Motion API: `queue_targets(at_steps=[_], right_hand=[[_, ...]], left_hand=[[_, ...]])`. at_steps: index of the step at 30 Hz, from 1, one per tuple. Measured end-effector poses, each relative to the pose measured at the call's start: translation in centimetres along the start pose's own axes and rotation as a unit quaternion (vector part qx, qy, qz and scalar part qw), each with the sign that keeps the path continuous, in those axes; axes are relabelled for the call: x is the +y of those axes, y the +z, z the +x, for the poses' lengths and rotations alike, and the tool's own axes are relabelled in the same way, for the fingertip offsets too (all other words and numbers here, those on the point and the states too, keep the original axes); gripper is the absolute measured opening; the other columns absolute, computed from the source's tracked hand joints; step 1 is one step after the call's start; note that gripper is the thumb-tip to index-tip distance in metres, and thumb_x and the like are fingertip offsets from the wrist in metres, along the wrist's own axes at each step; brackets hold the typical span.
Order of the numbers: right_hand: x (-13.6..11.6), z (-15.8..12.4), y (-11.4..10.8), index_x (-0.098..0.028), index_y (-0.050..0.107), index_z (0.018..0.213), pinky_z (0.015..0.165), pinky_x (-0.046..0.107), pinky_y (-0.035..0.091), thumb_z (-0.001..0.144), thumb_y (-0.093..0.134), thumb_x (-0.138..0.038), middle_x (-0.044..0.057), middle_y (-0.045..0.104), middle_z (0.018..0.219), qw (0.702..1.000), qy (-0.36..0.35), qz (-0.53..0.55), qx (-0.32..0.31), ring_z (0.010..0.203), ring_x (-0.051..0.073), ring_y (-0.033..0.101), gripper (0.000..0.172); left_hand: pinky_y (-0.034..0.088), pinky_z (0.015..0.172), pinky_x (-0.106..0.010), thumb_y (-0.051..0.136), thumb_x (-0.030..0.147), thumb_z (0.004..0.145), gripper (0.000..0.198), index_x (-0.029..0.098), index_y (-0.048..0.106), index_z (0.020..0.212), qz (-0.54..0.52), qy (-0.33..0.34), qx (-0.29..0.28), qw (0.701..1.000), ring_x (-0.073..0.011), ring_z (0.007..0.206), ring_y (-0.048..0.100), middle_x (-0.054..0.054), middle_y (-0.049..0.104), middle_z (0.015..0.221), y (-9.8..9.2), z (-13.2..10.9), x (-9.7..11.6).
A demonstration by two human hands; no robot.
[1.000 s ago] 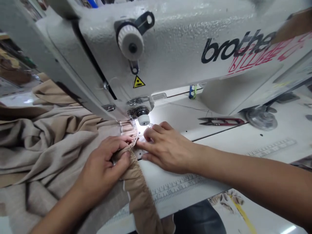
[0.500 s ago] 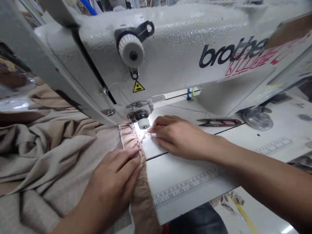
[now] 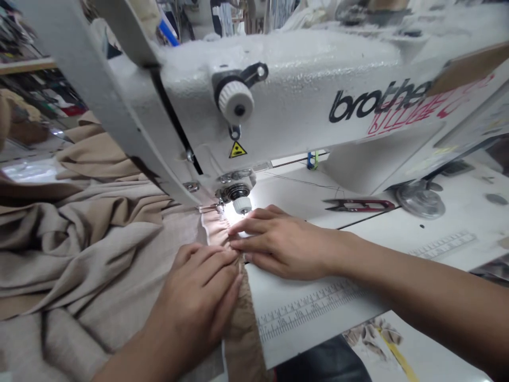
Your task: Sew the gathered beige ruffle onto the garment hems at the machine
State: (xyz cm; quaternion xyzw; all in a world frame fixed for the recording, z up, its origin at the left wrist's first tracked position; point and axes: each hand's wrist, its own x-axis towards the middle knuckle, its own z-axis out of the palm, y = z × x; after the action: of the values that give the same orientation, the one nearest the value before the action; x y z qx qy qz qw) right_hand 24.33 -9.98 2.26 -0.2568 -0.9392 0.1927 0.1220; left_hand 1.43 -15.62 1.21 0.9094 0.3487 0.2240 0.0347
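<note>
1. From my remote seat, the largest thing in view is the white Brother sewing machine head [image 3: 302, 69], spanning the top of the frame above a white counter [image 3: 290, 193] at centre right
2. Beige cloth [image 3: 79, 249] lies heaped in loose folds across the left half; I judge it soft and light, likely to slide and bunch rather than hold a shape
3. A gathered ruffle [image 3: 242, 339] rises from the bottom centre to the presser foot [image 3: 218, 206] near mid-frame; its soft pleats look easy to disturb, so flat pressure on either side of the foot seems a better hold than a pinch
4. The left hand [image 3: 194, 305] lies flat on the ruffle at lower centre, fingers slightly apart, not clamped
5. The right hand [image 3: 282, 244] rests just beside it, fingers together on the gathers near the foot, also unclamped
6. At right on the counter lie red-handled thread snips [image 3: 360, 206] and, beyond them, a round metal disc [image 3: 419, 200]
</note>
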Motion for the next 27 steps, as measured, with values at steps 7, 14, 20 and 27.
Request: queue_targets(at_steps=[7,14,20,27], right_hand=[[-0.4,-0.1,-0.2,-0.017,0.066,0.138,0.112,0.053,0.04,0.108,0.05,-0.034,0.011,0.057,0.151,0.999,0.004,-0.025,-0.029,0.134,0.031,0.051,0.037],[-0.3,0.4,0.5,-0.02,0.063,0.142,0.112,0.052,0.037,0.11,0.046,-0.038,0.01,0.058,0.15,0.999,0.042,-0.022,-0.011,0.132,0.03,0.052,0.04],[-0.1,1.2,0.9,-0.023,0.061,0.143,0.11,0.05,0.034,0.11,0.046,-0.039,0.011,0.06,0.14,0.996,0.083,-0.038,-0.004,0.125,0.029,0.052,0.04],[-0.1,1.1,0.9,-0.026,0.058,0.147,0.11,0.048,0.031,0.11,0.043,-0.042,0.01,0.061,0.133,0.996,0.086,-0.036,-0.017,0.123,0.029,0.05,0.043]], left_hand=[[0.029,0.115,-0.054,0.044,0.048,0.106,0.059,0.008,0.045,0.148,0.125,-0.02,-0.051,0.991,-0.0355,0.138,0.051,-0.021,0.058,0.149,0.8,-1.5,-2.3],[0.023,0.122,-0.053,0.043,0.052,0.105,0.063,0.01,0.043,0.152,0.11,-0.042,-0.061,0.991,-0.0335,0.145,0.046,-0.019,0.053,0.155,1.4,-1.6,-3.1],[0.03,0.119,-0.057,0.048,0.05,0.103,0.057,0.009,0.054,0.142,0.103,-0.039,-0.019,0.994,-0.0377,0.14,0.05,-0.022,0.06,0.146,1.3,-0.5,-3.9],[0.026,0.117,-0.064,0.043,0.052,0.105,0.06,0.005,0.056,0.139,0.115,-0.035,-0.01,0.993,-0.0423,0.134,0.055,-0.026,0.06,0.143,1.4,-0.6,-3.6]])
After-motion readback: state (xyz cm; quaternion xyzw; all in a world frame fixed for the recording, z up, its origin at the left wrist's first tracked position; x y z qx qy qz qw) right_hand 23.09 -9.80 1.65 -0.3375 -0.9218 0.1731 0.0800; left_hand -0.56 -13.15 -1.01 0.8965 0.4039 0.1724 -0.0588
